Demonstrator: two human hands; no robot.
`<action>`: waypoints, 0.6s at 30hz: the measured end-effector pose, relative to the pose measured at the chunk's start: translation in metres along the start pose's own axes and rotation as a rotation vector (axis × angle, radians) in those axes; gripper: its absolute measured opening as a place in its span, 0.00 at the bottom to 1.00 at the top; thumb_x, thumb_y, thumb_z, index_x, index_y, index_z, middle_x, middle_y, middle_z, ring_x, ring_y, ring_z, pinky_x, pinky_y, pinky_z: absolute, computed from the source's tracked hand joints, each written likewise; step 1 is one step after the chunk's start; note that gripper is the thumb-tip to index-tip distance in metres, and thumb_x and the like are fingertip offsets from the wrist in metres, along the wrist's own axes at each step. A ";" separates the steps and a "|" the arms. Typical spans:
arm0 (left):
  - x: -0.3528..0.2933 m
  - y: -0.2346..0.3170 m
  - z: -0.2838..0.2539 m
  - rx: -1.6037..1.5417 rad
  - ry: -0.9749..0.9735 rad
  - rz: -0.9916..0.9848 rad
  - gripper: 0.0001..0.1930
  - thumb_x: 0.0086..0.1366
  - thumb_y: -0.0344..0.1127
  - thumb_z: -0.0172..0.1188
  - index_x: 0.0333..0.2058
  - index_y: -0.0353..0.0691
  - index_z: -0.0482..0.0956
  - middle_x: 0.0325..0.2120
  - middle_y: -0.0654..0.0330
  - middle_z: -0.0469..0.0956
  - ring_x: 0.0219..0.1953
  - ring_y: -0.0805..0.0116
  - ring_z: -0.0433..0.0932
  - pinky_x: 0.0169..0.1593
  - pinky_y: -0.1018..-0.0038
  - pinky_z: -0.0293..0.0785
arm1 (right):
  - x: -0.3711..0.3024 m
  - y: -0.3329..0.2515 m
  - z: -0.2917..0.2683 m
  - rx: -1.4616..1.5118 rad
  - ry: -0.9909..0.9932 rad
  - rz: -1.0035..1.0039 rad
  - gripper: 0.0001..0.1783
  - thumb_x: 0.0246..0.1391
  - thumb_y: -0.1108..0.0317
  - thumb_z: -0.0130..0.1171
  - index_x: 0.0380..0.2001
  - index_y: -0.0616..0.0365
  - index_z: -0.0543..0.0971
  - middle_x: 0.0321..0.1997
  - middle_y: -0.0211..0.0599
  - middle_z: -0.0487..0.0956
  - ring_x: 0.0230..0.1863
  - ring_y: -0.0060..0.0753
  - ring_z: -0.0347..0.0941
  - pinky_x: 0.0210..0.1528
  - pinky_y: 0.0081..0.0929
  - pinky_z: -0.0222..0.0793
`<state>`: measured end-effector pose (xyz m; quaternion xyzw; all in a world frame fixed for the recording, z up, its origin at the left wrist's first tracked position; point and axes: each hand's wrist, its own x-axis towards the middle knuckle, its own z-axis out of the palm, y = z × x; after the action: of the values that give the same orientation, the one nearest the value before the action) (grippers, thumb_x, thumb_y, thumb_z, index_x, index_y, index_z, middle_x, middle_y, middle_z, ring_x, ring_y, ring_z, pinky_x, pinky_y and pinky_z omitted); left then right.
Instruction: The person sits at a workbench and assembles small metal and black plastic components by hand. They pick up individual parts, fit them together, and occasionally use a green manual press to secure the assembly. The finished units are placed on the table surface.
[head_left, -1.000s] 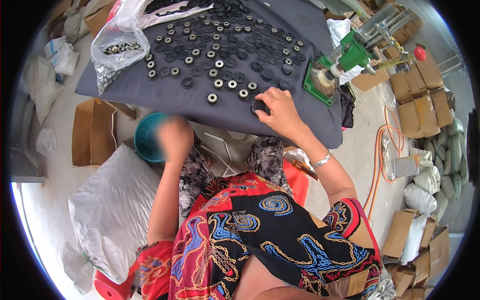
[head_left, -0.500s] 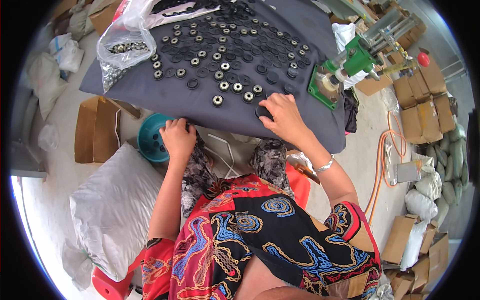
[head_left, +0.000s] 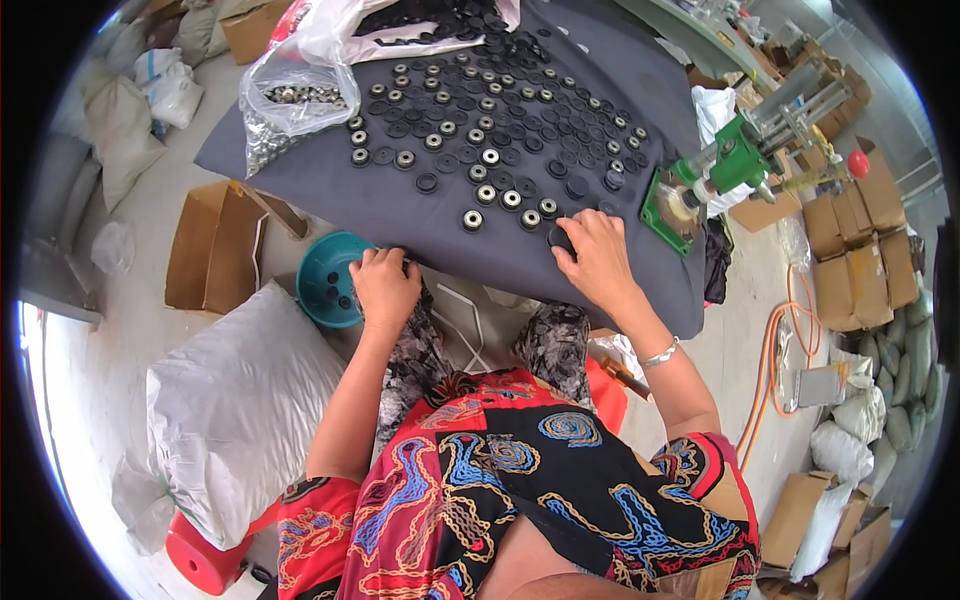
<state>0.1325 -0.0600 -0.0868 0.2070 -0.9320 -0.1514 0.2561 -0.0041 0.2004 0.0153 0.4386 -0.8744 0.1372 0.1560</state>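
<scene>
My right hand (head_left: pixel 598 258) rests at the near edge of the dark cloth-covered table (head_left: pixel 330 195), its fingers closed on a black disc (head_left: pixel 560 238). Over the table's front edge, beside a teal bowl (head_left: pixel 313 262), my left hand (head_left: pixel 386 290) has its fingers curled; a bit of something dark shows at them, mostly hidden. Several black discs lie in the bowl. Just beyond my right hand stand metal-centred bearings in black rings (head_left: pixel 530 219). Many more such pieces and plain black discs (head_left: pixel 427 183) spread across the cloth.
A green hand press (head_left: pixel 690 200) with a red knob stands at the table's right. At the far left is a clear bag of metal bearings (head_left: pixel 300 100). A stuffed white sack (head_left: pixel 235 400) and an open carton (head_left: pixel 205 255) sit on the floor at left; an orange hose (head_left: pixel 770 350) lies at right.
The whole view has shifted, so table, bowl and hands appear farther right and lower. Both hands stay at nearly the same places by the table edge.
</scene>
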 end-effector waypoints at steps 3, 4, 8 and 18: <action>0.000 0.000 -0.004 -0.014 -0.006 -0.012 0.09 0.48 0.36 0.63 0.28 0.38 0.81 0.28 0.57 0.81 0.38 0.57 0.75 0.42 0.61 0.64 | 0.005 -0.010 -0.011 0.011 0.108 -0.016 0.18 0.40 0.68 0.65 0.38 0.57 0.77 0.38 0.36 0.71 0.42 0.39 0.68 0.47 0.38 0.57; 0.001 0.000 -0.005 -0.016 -0.013 -0.015 0.09 0.48 0.36 0.64 0.28 0.38 0.81 0.28 0.57 0.81 0.38 0.57 0.75 0.42 0.61 0.64 | 0.008 -0.013 -0.016 0.020 0.144 -0.029 0.18 0.40 0.69 0.65 0.38 0.58 0.77 0.37 0.36 0.71 0.42 0.39 0.68 0.47 0.38 0.58; -0.003 -0.001 -0.004 -0.258 0.056 -0.012 0.06 0.52 0.34 0.62 0.28 0.38 0.80 0.27 0.57 0.80 0.36 0.57 0.76 0.42 0.62 0.66 | 0.011 -0.022 -0.028 0.068 0.243 -0.069 0.15 0.40 0.72 0.64 0.35 0.57 0.77 0.35 0.36 0.71 0.40 0.40 0.69 0.45 0.38 0.59; 0.230 -0.070 -0.077 -0.030 0.385 0.208 0.06 0.54 0.30 0.58 0.29 0.37 0.82 0.30 0.50 0.80 0.35 0.48 0.78 0.40 0.58 0.74 | -0.044 -0.004 -0.033 0.083 0.296 0.111 0.12 0.42 0.76 0.63 0.34 0.57 0.77 0.33 0.37 0.72 0.37 0.42 0.69 0.41 0.37 0.61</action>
<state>0.0153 -0.2408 0.0448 0.1311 -0.8798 -0.0958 0.4468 0.0289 0.2420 0.0285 0.3704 -0.8584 0.2449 0.2569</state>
